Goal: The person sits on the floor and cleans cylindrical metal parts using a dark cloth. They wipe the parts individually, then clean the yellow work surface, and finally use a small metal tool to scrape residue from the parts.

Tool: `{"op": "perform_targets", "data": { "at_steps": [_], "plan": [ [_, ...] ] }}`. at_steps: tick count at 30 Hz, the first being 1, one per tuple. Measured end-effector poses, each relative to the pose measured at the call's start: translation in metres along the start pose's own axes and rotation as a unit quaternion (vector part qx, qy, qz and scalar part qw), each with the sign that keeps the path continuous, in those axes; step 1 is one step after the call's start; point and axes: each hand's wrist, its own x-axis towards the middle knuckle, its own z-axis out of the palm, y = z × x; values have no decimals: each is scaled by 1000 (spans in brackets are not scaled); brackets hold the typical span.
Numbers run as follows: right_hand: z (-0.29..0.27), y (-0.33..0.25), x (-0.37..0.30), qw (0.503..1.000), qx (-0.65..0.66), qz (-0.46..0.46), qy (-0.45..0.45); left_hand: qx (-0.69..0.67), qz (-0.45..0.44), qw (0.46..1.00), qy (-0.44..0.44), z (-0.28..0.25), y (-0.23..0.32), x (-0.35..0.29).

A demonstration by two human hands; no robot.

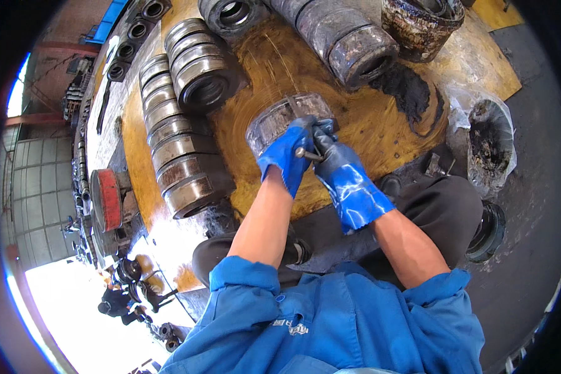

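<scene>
A thick, dark metal ring (274, 121) lies on the stained yellow-brown work surface in front of me. My left hand (291, 148), in a blue rubber glove, is closed against the ring's near right side. Its fingertips are dark with grease and partly hidden. Close beside it, my right hand (343, 171), in a matching blue glove, is curled round a short metal rod (306, 154). The rod's rounded end sticks out leftward, in front of the left glove. What the rod's other end touches is hidden by the gloves.
Rows of metal rings (174, 131) stand to the left, with larger dark cylinders (349, 43) at the far side. A grease-caked bucket (421, 28) is at the back right. Dark grease (408, 93) is smeared near a plastic-lined container (491, 140). Another person (112, 302) is far left.
</scene>
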Motion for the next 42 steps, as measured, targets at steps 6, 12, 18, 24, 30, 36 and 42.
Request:
{"op": "perform_targets", "data": {
  "at_steps": [6, 12, 18, 24, 30, 36, 42],
  "plan": [
    [12, -18, -21, 999, 14, -35, -37, -10, -11, 999, 36, -19, 4, -22],
    [-3, -27, -11, 1000, -5, 19, -6, 12, -2, 1000, -8, 19, 24, -35],
    [-13, -36, -18, 998, -45, 6, -40, 38, -40, 998, -15, -22, 7, 16],
    [-38, -36, -22, 983, -149, 49, -93, 16, -38, 999, -19, 10, -6, 7],
    [-78, -49, -2, 922, -332, 13, -199, -97, -36, 992, -75, 33, -7, 2],
    [-115, -46, 19, 921, -333, -3, -204, 231, 104, 964, 80, 73, -5, 22],
    [-115, -58, 26, 911, -329, 19, -248, -58, 58, 996, -24, 41, -17, 52]
  ]
}}
